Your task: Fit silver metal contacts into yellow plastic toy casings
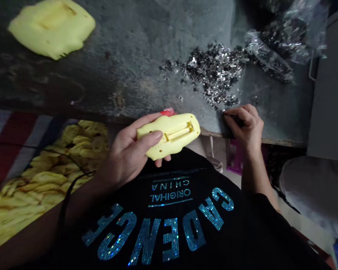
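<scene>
My left hand (129,148) is closed around a yellow plastic casing (173,135), thumb on top near a patch of small holes. A rectangular battery slot and several screw holes face up on the casing. Something red (168,112) shows at a fingertip behind it. At the bench edge, my right hand (246,125) pinches a tiny shiny metal piece (223,111), mostly hidden by thumb and forefinger. Just beyond those fingers lies a loose pile of small metal pieces (216,71).
Another yellow casing (53,28) lies at the far left of the grey bench (135,45). Clear plastic bags (295,41) with metal pieces are at the back right. Below left, many yellow parts (53,178) are heaped by a dark cable (69,191). A grey cabinet (331,86) stands right.
</scene>
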`<state>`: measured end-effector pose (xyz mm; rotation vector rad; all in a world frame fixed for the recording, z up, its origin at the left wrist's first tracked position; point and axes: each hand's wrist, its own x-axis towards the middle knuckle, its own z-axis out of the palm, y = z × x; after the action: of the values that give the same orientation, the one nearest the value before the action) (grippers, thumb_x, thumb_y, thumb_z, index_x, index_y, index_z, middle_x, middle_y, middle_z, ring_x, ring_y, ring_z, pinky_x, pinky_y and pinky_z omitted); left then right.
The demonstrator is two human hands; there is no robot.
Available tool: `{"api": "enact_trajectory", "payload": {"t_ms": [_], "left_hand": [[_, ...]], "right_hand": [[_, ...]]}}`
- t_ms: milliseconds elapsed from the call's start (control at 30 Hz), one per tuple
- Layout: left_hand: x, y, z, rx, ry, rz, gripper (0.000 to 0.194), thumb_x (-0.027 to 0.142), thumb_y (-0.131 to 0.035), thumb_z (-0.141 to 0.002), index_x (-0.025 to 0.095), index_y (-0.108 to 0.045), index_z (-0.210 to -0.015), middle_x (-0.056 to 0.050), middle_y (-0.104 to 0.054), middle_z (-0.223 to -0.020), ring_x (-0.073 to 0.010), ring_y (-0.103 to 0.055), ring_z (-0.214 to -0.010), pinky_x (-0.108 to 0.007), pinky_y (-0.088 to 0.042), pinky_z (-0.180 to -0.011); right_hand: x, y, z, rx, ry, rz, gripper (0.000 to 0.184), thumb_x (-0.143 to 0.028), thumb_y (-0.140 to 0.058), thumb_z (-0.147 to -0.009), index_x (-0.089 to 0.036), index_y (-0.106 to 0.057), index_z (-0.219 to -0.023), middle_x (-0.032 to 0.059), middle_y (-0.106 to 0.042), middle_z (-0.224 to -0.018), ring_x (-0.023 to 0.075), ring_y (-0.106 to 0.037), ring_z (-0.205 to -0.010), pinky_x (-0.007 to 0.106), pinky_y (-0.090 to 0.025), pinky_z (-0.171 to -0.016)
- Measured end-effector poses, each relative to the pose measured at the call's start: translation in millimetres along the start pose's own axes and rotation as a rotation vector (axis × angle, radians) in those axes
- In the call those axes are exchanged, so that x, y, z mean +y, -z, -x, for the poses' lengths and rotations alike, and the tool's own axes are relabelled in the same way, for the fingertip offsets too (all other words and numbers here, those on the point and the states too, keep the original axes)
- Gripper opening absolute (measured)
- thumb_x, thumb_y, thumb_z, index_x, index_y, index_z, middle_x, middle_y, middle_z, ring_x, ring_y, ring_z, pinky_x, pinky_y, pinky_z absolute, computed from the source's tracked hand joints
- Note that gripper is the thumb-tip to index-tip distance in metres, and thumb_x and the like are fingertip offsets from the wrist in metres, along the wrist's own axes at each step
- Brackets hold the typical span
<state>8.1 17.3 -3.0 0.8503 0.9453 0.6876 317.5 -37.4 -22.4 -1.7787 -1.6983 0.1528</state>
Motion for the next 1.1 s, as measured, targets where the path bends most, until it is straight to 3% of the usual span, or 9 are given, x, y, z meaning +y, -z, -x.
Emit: {"api": "enact_trajectory", "payload": {"t_ms": [133, 300, 567, 733, 900, 1100], "left_hand": [[0.7, -2.2, 0.9, -0.082, 0.01, -0.01, 0.051, 0.039, -0.08, -0.094, 0.021, -0.064, -0.138, -0.017, -0.055, -0.17, -0.016, -0.077, -0.062, -0.024, -0.053, -0.035], [1.8, 3.1, 7.5, -0.187, 0.001, -0.068, 0.049, 0.042, -0.078, -0.098, 0.028, -0.054, -0.138, -0.01, -0.067, -0.149, -0.0195, -0.081, -0.066, -0.024, -0.056, -0.039], [2.6, 5.3, 18.0, -0.284, -0.005, 0.052, 0.045, 0.028, -0.076, -0.094, 0.027, -0.043, -0.124, -0.002, -0.076, -0.117, -0.024, -0.084, -0.077, -0.037, -0.073, -0.06], [0.1, 2.3, 21.4, -0.265, -0.033, 0.104, 0.042, 0.024, -0.072, -0.096, 0.028, -0.041, -0.123, -0.003, -0.074, -0.122, -0.0219, -0.082, -0.077, -0.036, -0.072, -0.061], [-0.3, 0.0, 24.4, -0.249, -0.059, 0.112, 0.042, 0.026, -0.073, -0.097, 0.029, -0.042, -0.124, -0.002, -0.072, -0.123, -0.0214, -0.081, -0.079, -0.038, -0.073, -0.063], [1.3, -2.2, 23.4, -0.214, -0.083, 0.102, 0.042, 0.027, -0.078, -0.094, 0.027, -0.044, -0.12, 0.001, -0.067, -0.11, -0.0183, -0.077, -0.077, -0.033, -0.069, -0.06]], "right_hand": [[-36.0, 5.4, 2.5, -0.073, 0.139, -0.147, 0.004, -0.028, -0.08, -0.101, -0.03, -0.08, -0.105, -0.0012, -0.083, -0.097, 0.0208, -0.075, -0.086, 0.039, -0.051, -0.083], [-67.1, 4.2, -0.4, -0.091, 0.284, -0.187, 0.014, -0.019, -0.079, -0.1, -0.027, -0.079, -0.112, 0.0007, -0.083, -0.099, 0.0212, -0.074, -0.084, 0.041, -0.053, -0.08], [-79.7, 1.1, -4.0, -0.142, 0.325, -0.206, 0.024, -0.014, -0.078, -0.099, -0.029, -0.078, -0.118, 0.0023, -0.082, -0.105, 0.0225, -0.074, -0.09, 0.043, -0.059, -0.08], [-87.4, 4.2, -6.2, -0.159, 0.325, -0.216, 0.031, -0.01, -0.078, -0.098, -0.032, -0.077, -0.12, 0.0029, -0.082, -0.105, 0.0241, -0.075, -0.09, 0.047, -0.062, -0.081], [-88.5, 0.2, -8.8, -0.114, 0.381, -0.194, 0.03, -0.01, -0.081, -0.095, -0.03, -0.076, -0.116, 0.0006, -0.079, -0.103, 0.0213, -0.073, -0.086, 0.042, -0.063, -0.077], [-89.8, -1.5, -9.0, -0.088, 0.455, -0.12, 0.024, -0.01, -0.079, -0.097, -0.027, -0.076, -0.114, 0.002, -0.08, -0.101, 0.0204, -0.073, -0.085, 0.039, -0.06, -0.077]]}}
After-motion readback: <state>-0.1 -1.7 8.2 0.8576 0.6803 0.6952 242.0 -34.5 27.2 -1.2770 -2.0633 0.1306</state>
